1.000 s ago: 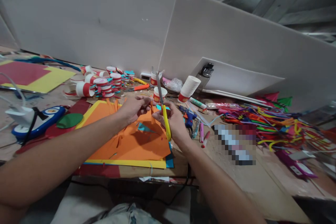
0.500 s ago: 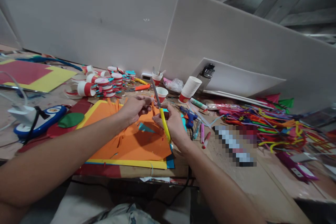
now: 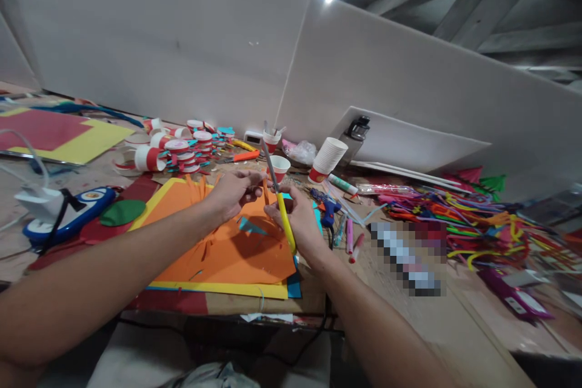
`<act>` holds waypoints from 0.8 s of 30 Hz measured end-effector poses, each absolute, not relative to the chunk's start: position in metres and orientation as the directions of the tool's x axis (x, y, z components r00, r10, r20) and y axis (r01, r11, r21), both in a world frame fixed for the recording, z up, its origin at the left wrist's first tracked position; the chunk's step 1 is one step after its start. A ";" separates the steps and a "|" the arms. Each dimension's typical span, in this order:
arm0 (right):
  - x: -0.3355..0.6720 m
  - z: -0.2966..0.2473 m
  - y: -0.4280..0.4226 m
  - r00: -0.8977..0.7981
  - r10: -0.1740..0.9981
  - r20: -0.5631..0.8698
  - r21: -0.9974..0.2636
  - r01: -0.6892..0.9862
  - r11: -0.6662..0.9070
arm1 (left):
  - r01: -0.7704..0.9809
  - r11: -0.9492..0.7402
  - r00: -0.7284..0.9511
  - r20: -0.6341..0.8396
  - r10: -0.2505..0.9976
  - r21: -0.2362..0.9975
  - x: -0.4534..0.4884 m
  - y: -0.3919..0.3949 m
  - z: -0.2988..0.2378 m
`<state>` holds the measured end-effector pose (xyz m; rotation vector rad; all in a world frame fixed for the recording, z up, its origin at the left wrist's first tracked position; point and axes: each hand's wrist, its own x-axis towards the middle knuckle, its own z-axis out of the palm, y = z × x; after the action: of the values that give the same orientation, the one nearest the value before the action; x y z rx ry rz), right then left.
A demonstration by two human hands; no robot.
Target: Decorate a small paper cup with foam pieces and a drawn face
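Observation:
My right hand is closed on yellow-handled scissors, whose blades point up and away from me. My left hand pinches a narrow orange paper strip just left of the blades. Both hands are above a stack of orange paper sheets, with a yellow sheet showing under its edge. Cut orange strips and a small blue paper scrap lie on top. A white paper cup stands just beyond the blades.
Red-and-white cup pieces cluster at the back left. Stacked paper cups, a bottle, a blue glue gun and markers are to the right. Colourful pipe cleaners lie farther right. A utility knife lies behind my hands.
The whole view has shifted slightly downward as my head moved. Both hands keep nearly the same pose, with the scissors and the orange strip still held.

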<state>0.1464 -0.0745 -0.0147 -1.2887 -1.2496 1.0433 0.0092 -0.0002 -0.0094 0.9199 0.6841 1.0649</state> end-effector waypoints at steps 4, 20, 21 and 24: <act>0.146 -0.014 -0.076 0.083 0.994 0.064 -0.993 0.106 0.055 | -0.454 0.230 0.362 -0.057 0.930 0.861 0.010 -0.002 -0.006; 0.159 -0.007 -0.081 0.020 0.980 0.196 -0.960 0.206 0.187 | -0.330 0.034 0.446 0.124 0.886 0.943 -0.015 0.022 0.002; 0.161 -0.005 -0.083 -0.014 0.984 0.176 -0.955 0.240 0.174 | -0.296 0.028 0.477 0.123 0.870 0.955 -0.020 0.027 0.004; 0.165 0.002 -0.090 -0.093 0.995 0.039 -0.937 0.342 0.069 | -0.237 0.048 0.575 0.100 0.812 0.970 -0.033 0.040 0.008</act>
<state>0.1647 -0.0902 0.0020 -1.3795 -1.5563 1.0429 -0.0332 0.0396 0.0082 1.2834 0.5643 0.8676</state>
